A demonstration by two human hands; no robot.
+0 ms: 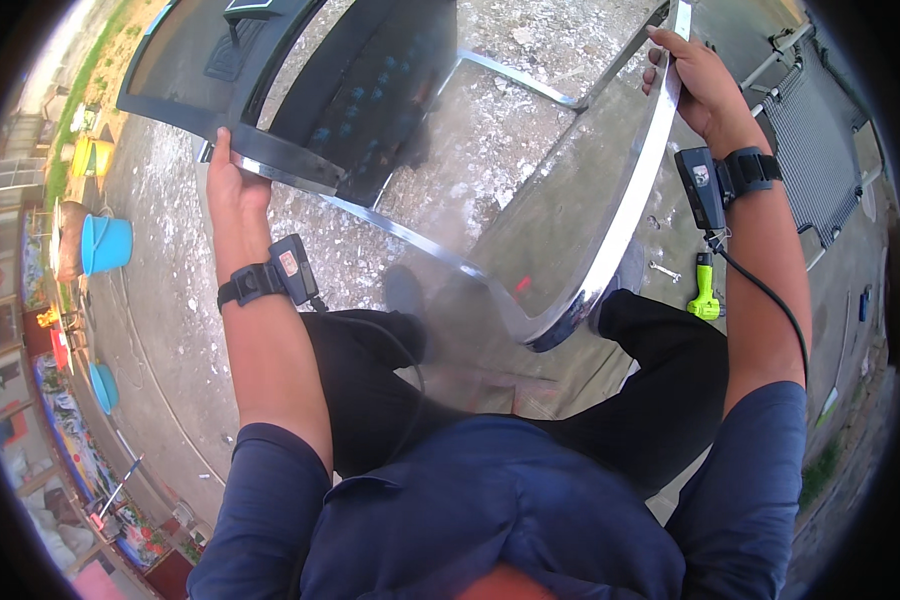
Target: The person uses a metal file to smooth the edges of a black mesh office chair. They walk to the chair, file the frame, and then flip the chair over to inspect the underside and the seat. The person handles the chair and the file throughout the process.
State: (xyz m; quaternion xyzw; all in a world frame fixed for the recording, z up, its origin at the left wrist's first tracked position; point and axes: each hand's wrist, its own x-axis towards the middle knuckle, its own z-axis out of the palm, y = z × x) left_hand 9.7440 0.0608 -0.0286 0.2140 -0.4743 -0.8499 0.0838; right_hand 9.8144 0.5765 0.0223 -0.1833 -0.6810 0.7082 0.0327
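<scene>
A chair with a chrome tube frame (625, 215) and black panels (355, 100) is tipped over in front of me, above the concrete floor. My left hand (237, 190) grips it at the left, where a dark panel meets a chrome rail; one finger points up along the panel and the others are partly hidden. At the upper right, my right hand (708, 88) is closed round the long curved chrome tube. That tube bends near my knees and runs back to the left as a thinner bar. Both wrists carry a strapped black device with a cable.
On the floor at right lie a lime-green power drill (705, 292) and a small wrench (664, 271). A grey mesh panel on a metal frame (818, 135) stands beyond my right arm. To the left are a blue bucket (108, 245), a yellow bucket (92, 156) and a blue basin (103, 388).
</scene>
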